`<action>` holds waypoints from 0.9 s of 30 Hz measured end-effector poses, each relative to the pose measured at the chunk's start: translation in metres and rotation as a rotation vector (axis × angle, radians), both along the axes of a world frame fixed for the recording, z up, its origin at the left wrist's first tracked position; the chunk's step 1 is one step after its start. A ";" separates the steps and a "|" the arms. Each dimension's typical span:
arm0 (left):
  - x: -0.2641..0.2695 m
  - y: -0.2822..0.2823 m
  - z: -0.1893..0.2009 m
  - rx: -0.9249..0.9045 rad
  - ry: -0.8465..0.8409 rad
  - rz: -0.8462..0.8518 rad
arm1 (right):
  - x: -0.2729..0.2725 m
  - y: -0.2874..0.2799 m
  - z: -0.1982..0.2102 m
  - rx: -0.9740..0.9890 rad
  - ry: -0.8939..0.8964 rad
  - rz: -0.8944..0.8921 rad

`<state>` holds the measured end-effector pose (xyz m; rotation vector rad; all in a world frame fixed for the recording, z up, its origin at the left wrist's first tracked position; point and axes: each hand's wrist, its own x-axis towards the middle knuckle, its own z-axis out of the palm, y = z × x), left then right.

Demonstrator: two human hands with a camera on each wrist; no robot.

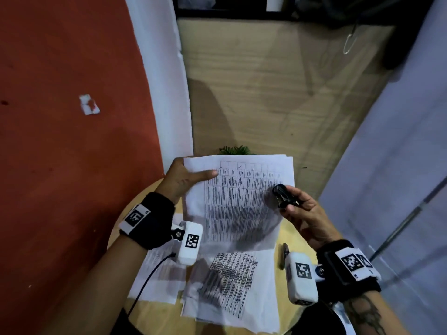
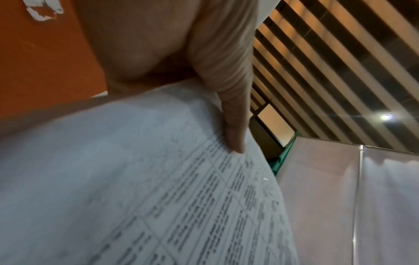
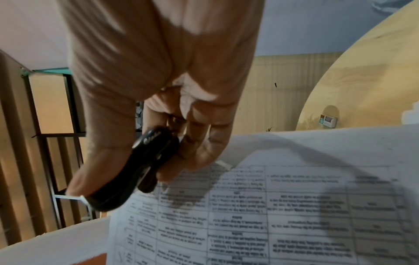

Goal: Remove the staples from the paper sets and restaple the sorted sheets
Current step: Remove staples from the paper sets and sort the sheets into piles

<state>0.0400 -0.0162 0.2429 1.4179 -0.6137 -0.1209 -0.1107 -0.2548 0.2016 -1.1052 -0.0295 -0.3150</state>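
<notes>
The paper set is held above the round wooden worktop, at 12 o'clock from the loose sheets lying there. The left hand pinches its top-left corner, thumb on the printed face. The sheets are judged light, limp and easily torn; support them near the stapled corner, not mid-page. The right hand has its grip clenched round a small black tool, probably the staple remover: hard, compact, slippery. An orange wall stands at 9 o'clock and wood-pattern floor beyond.
</notes>
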 end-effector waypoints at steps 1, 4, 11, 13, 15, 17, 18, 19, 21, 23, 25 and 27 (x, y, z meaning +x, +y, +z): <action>-0.005 -0.001 0.003 0.012 -0.014 -0.007 | -0.001 0.000 0.001 0.000 -0.011 0.000; -0.013 -0.002 0.008 0.080 -0.081 -0.029 | -0.003 0.002 0.004 -0.002 -0.036 -0.047; -0.012 0.001 0.011 0.127 -0.154 0.059 | 0.001 0.030 0.036 -0.626 -0.233 -0.640; -0.008 0.000 0.010 0.147 -0.160 0.110 | 0.003 0.047 0.052 -0.875 -0.320 -0.701; -0.006 -0.001 0.007 0.186 -0.148 0.101 | 0.007 0.063 0.061 -1.122 -0.371 -0.704; -0.013 -0.001 0.013 0.192 -0.173 0.105 | 0.012 0.074 0.066 -1.282 -0.395 -0.672; -0.017 -0.001 0.015 0.187 -0.183 0.107 | 0.016 0.078 0.067 -1.318 -0.416 -0.649; -0.020 -0.002 0.018 0.179 -0.195 0.102 | 0.018 0.080 0.067 -1.338 -0.443 -0.632; -0.025 -0.002 0.022 0.173 -0.221 0.079 | 0.023 0.083 0.068 -1.377 -0.496 -0.615; -0.027 -0.004 0.024 0.175 -0.224 0.034 | 0.025 0.083 0.069 -1.411 -0.529 -0.597; -0.029 -0.004 0.027 0.189 -0.231 -0.009 | 0.025 0.082 0.071 -1.460 -0.565 -0.585; -0.032 -0.004 0.031 0.191 -0.239 -0.028 | 0.024 0.082 0.074 -1.489 -0.587 -0.561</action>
